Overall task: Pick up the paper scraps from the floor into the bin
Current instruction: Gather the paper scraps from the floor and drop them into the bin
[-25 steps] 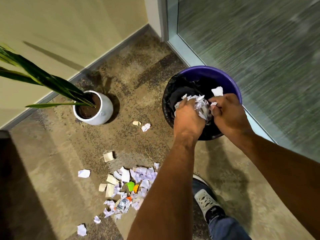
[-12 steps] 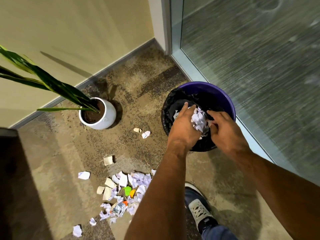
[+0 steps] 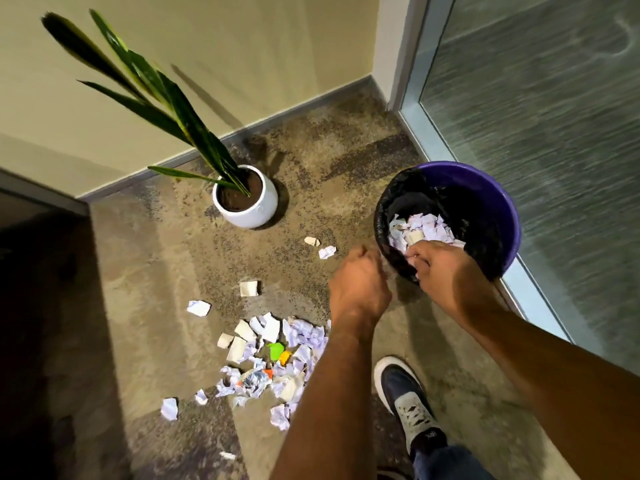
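Where the frame darkens at the far left, a shadowed surface is seen, and beside it long glossy green blades rise from a rounded white ceramic pot [image 3: 246, 201] filled with brown soil, set on speckled brown carpet [image 3: 145, 306] near the beige wall. Lower centre, a loose heap of paper scraps [image 3: 273, 355] is spread on the carpet: crumpled white and lilac pieces, flat cream rectangles, one green and one orange bit; a few strays lie apart above and below it. The left hand [image 3: 358, 289] is held curled shut above the floor, just left of the bin; whether anything is gripped cannot be told. The right hand [image 3: 446, 271] is reached over the rim, fingers bent down at crumpled paper. The round purple plastic bin [image 3: 498, 202], lined with wrinkled black film, holds more scraps at the right, beside a frosted glass panel
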